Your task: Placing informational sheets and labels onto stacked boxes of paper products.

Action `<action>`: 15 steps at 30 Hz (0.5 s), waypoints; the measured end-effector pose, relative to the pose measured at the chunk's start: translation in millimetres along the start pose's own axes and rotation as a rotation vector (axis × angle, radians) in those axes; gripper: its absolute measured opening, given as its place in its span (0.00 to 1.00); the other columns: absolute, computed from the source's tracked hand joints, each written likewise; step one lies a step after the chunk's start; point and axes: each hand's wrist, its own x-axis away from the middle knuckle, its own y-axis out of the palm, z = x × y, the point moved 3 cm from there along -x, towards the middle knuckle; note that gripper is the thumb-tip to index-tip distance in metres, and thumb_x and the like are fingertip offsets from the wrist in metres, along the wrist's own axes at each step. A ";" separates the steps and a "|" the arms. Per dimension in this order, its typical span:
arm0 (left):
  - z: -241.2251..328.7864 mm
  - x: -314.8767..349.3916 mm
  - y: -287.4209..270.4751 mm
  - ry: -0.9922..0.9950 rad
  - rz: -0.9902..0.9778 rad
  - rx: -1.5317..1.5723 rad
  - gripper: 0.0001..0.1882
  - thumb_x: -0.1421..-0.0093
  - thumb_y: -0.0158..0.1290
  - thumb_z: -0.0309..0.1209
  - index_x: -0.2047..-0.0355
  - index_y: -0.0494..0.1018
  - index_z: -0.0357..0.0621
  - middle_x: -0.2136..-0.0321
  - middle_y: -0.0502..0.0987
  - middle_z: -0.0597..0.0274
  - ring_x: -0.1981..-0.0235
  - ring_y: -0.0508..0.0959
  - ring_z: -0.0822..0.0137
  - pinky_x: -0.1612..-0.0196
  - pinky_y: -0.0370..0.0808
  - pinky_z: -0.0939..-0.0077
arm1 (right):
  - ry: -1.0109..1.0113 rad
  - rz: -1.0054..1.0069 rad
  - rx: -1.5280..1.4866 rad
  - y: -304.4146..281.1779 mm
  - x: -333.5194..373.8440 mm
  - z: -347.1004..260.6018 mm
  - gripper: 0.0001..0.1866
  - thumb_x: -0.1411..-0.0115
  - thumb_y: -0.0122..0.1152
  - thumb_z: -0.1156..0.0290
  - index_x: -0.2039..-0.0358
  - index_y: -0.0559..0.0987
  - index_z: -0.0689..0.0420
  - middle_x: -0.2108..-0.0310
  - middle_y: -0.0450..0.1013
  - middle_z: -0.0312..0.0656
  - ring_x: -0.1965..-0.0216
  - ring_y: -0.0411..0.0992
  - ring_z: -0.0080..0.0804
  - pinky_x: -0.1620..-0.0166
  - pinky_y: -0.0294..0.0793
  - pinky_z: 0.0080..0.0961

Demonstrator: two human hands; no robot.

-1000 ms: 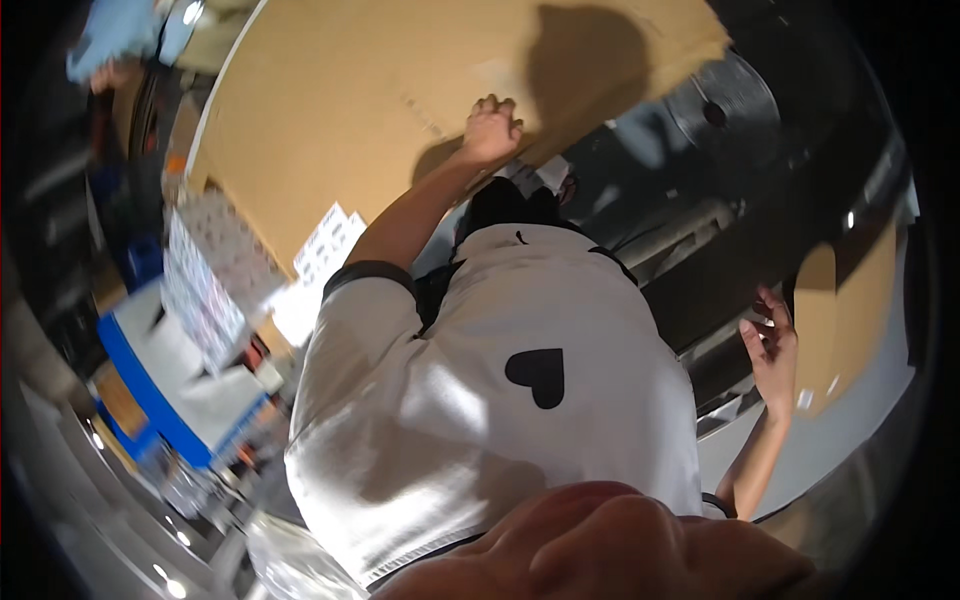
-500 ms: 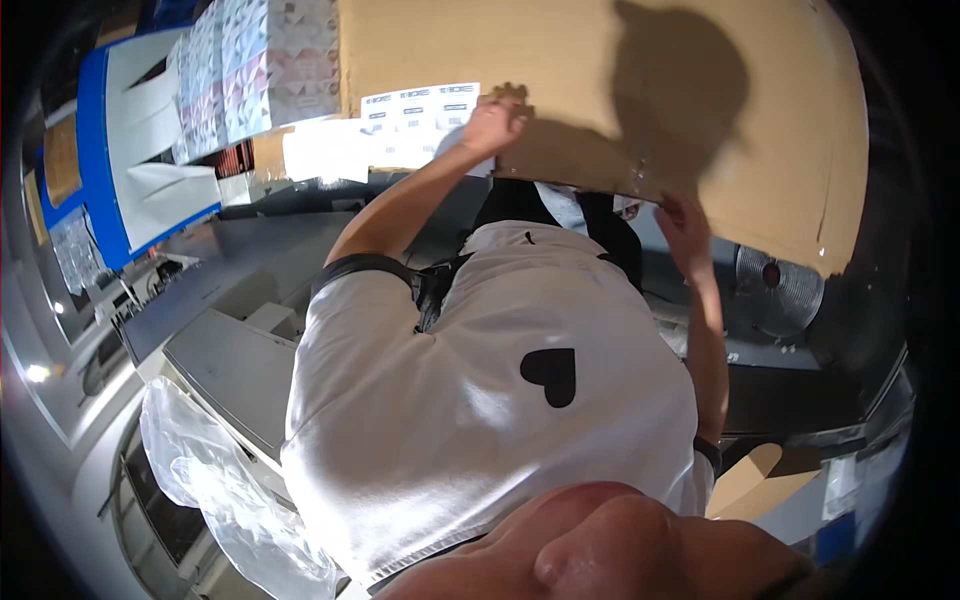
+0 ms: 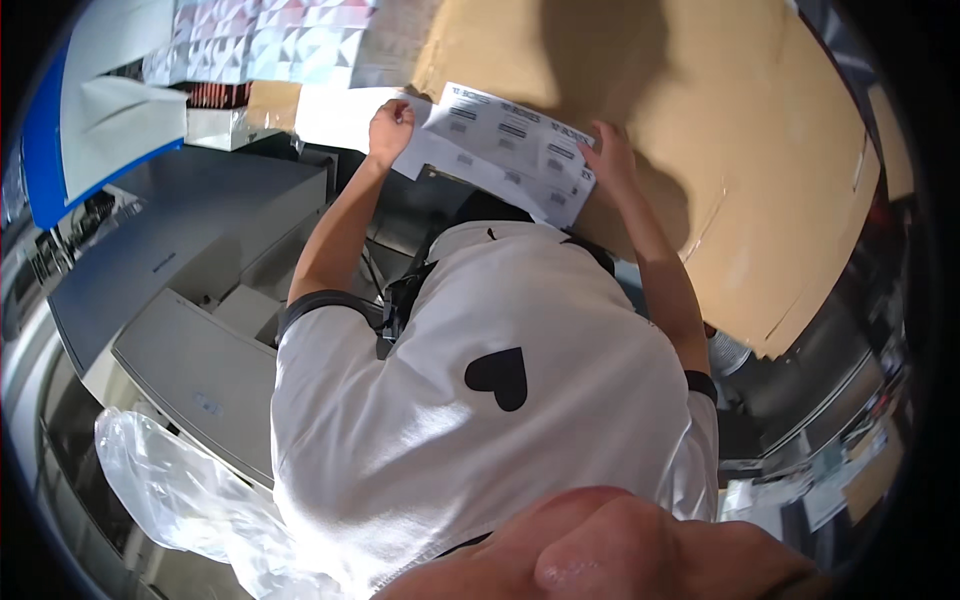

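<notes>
A white printed sheet [image 3: 505, 150] with small label blocks lies against a big brown cardboard sheet [image 3: 760, 190]. My left hand [image 3: 390, 128] grips the sheet's left edge with closed fingers. My right hand [image 3: 610, 160] rests flat on its right end, fingers spread against the paper and cardboard. My white shirt with a black heart fills the middle of the view.
A grey machine or cabinet [image 3: 190, 290] stands to my left, a clear plastic bag [image 3: 180, 490] below it. A blue and white bin [image 3: 80, 120] and stacks of patterned printed sheets [image 3: 270, 40] lie at the upper left. Dark metal equipment [image 3: 830, 400] sits at the right.
The cardboard has swung further right and up across the view. Both hands have moved from the bare cardboard onto the white printed sheet, now held between them.
</notes>
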 end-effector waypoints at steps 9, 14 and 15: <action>-27.5 -15.8 -18.7 -0.246 0.013 0.276 0.12 0.49 0.48 0.33 0.67 0.71 0.38 0.75 0.75 0.55 0.73 0.75 0.64 0.66 0.71 0.75 | -0.059 -0.173 0.399 16.6 -34.6 -35.6 0.20 0.62 0.66 0.64 0.69 0.69 0.57 0.65 0.63 0.46 0.58 0.60 0.43 0.55 0.62 0.34; -28.3 -13.9 0.3 -0.265 -0.072 0.337 0.12 0.49 0.49 0.34 0.68 0.71 0.38 0.75 0.75 0.56 0.73 0.76 0.64 0.67 0.71 0.75 | -0.028 -0.122 0.416 16.6 -35.7 -38.6 0.17 0.60 0.65 0.65 0.71 0.70 0.56 0.66 0.63 0.45 0.58 0.61 0.43 0.56 0.62 0.35; -22.6 -11.0 3.0 -0.204 -0.115 0.325 0.12 0.49 0.49 0.34 0.68 0.71 0.38 0.74 0.75 0.56 0.72 0.76 0.64 0.67 0.71 0.75 | -0.019 -0.101 0.424 17.9 -35.5 -42.0 0.15 0.60 0.64 0.67 0.72 0.70 0.55 0.66 0.64 0.45 0.60 0.61 0.43 0.57 0.62 0.35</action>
